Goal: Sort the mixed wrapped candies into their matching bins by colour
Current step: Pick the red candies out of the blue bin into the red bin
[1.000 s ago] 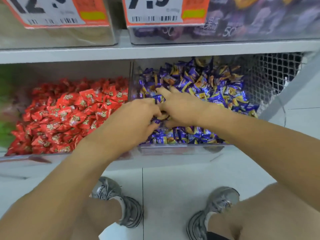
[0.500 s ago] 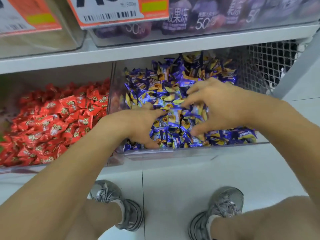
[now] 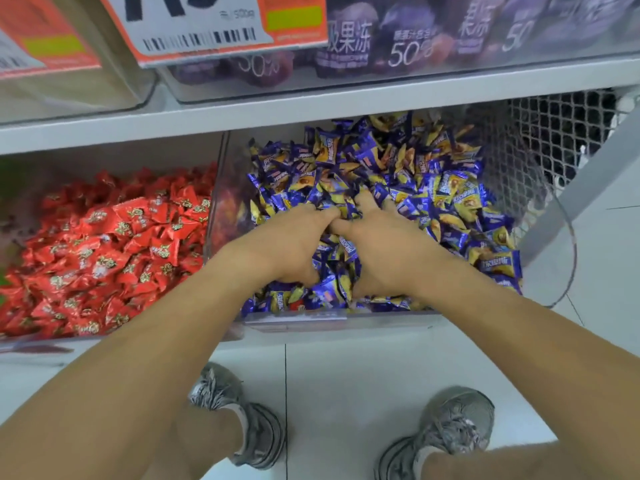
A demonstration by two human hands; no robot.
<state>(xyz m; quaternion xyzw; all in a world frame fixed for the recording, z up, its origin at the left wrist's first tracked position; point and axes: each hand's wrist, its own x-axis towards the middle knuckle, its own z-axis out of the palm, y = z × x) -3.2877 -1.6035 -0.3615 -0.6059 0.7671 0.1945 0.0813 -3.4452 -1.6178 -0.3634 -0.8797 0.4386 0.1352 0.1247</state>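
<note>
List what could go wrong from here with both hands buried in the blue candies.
1. The blue candies are heaped up to the clear bin's front lip; raking by the left hand and right hand could spill some onto the floor.
2. A red wrapper seems to show near the front edge; churning could bury it.
3. The fingers are hidden in the pile, so a grasp may catch the wrong colour.

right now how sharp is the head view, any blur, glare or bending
Head view: blue candies and hands sharp; price tag and left edge of the red candies softer; shelf edge bows from the wide lens; light even, faint glare on the clear bin front.
</note>
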